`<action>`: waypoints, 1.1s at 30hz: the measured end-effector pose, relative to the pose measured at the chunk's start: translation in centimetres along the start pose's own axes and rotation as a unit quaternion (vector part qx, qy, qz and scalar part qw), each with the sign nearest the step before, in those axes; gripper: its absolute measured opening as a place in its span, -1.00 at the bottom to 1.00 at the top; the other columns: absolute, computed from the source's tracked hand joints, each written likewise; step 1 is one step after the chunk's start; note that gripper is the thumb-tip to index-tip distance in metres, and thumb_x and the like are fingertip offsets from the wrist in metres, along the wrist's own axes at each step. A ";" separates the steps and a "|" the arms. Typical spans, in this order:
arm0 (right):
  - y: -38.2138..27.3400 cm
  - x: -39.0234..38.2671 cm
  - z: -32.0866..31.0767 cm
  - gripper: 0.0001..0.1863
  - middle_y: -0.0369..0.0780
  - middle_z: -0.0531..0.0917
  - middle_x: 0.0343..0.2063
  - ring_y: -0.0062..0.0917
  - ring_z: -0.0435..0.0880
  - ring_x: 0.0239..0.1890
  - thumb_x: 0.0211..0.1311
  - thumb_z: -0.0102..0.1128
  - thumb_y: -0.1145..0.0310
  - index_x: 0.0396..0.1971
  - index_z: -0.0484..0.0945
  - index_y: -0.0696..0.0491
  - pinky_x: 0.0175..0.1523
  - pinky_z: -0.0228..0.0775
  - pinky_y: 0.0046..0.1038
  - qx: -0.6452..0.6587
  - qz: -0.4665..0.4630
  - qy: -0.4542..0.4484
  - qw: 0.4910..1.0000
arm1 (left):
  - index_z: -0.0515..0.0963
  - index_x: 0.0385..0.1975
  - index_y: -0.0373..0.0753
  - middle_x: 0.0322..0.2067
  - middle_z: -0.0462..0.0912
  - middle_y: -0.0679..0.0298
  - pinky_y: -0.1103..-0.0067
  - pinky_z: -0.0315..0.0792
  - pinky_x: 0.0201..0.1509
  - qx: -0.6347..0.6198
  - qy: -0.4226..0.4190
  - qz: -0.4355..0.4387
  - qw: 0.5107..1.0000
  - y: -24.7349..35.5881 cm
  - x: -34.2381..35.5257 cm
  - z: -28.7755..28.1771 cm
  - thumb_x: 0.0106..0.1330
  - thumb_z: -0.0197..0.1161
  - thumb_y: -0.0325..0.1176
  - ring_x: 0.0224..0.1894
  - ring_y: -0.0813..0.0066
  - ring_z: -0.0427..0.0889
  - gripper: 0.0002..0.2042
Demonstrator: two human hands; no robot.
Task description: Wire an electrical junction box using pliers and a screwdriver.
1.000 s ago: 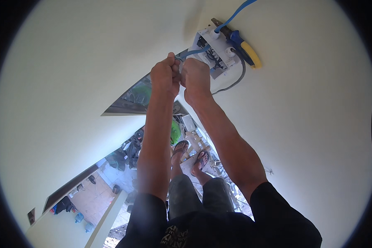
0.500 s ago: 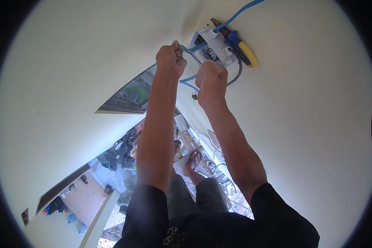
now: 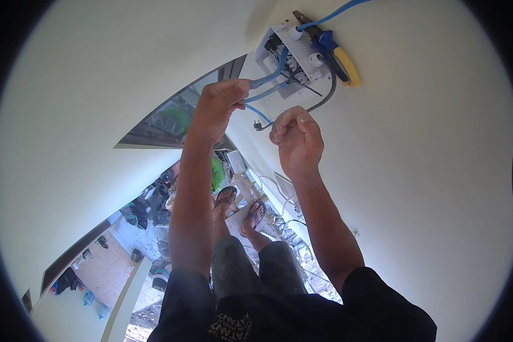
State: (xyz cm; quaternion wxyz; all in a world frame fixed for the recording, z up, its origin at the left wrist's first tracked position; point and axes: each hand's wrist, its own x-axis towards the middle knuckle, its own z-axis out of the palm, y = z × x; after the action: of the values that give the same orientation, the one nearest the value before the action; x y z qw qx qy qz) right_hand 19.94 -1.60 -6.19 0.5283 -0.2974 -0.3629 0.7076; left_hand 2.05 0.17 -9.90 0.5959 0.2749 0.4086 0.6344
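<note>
The blue cable [image 3: 276, 71] ran from the wall box [image 3: 290, 54] at the far top of the view down into my left hand [image 3: 219, 108], with a grey cable [image 3: 268, 91] alongside it. I could not make out where either one ended inside the box; the terminals there were a small dark tangle. A thinner blue strand [image 3: 259, 113] dropped between my hands to a small dark plug [image 3: 259, 126], and I could not tell whether my right hand [image 3: 296, 139] touched it.

My left hand was clamped around the blue and grey cables, fingers curled under them, wrist bent back toward me. My right hand was drawn into a loose fist just right of the plug, thumb across the fingertips; what it pinched, if anything, was hidden by the fingers.

Pliers [image 3: 333, 48] with blue and yellow handles rested against the right edge of the box, their jaws partly behind a second blue cable that ran off the top of the picture. A grey cord [image 3: 325, 97] looped below the box.

The wall [image 3: 427, 171] lay bare to the right of my right hand, with free room there. On the left a window frame [image 3: 171, 131] came close to my left forearm. Far below, my feet in sandals [image 3: 239, 205] stood on a narrow perch among clutter too small to read.
</note>
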 end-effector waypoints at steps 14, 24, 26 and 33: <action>-0.7 1.5 -0.7 -0.87 -0.18 0.65 -0.49 -0.62 0.58 -0.53 0.23 0.30 0.51 -0.30 0.56 0.23 -0.40 0.45 -0.59 -0.171 0.032 0.042 0.984 | 0.68 -0.38 -0.40 -0.53 0.66 0.25 0.62 0.43 -0.30 0.245 -0.077 0.024 0.966 2.1 -1.5 3.1 0.16 0.26 -0.51 -0.45 0.58 0.55 -0.89; -1.1 1.6 0.4 -0.92 -0.21 0.66 -0.47 -0.58 0.62 -0.52 0.27 0.22 0.50 -0.29 0.58 0.19 -0.39 0.44 -0.59 -0.283 -0.117 0.133 0.943 | 0.60 -0.37 -0.39 -0.45 0.65 0.20 0.55 0.43 -0.30 0.276 -0.076 0.173 0.942 0.9 -1.7 4.7 0.19 0.23 -0.57 -0.43 0.51 0.58 -0.94; -1.2 1.0 0.4 -0.87 -0.20 0.67 -0.45 -0.57 0.66 -0.49 0.25 0.28 0.46 -0.29 0.60 0.21 -0.37 0.46 -0.59 -0.361 -0.173 0.142 0.905 | 0.58 -0.38 -0.36 -0.48 0.62 0.15 0.49 0.44 -0.31 0.336 -0.040 0.228 0.913 0.8 -2.0 5.6 0.17 0.20 -0.61 -0.45 0.36 0.61 -0.93; -3.5 1.0 1.9 -0.86 -0.13 0.65 -0.50 -0.45 0.68 -0.51 0.18 0.32 0.44 -0.37 0.63 0.22 -0.43 0.47 -0.51 -0.506 -0.218 0.024 0.834 | 0.55 -0.39 -0.37 -0.53 0.55 0.13 0.50 0.41 -0.40 0.463 -0.046 0.354 0.811 2.6 -1.9 5.2 0.13 0.19 -0.66 -0.51 0.23 0.55 -0.91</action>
State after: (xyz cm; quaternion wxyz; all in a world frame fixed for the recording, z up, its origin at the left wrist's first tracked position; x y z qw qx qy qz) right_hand 20.00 -0.36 -2.31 0.4536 -0.4535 -0.7126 0.2843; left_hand 5.24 -0.56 -4.80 0.1506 0.6726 0.5004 0.5240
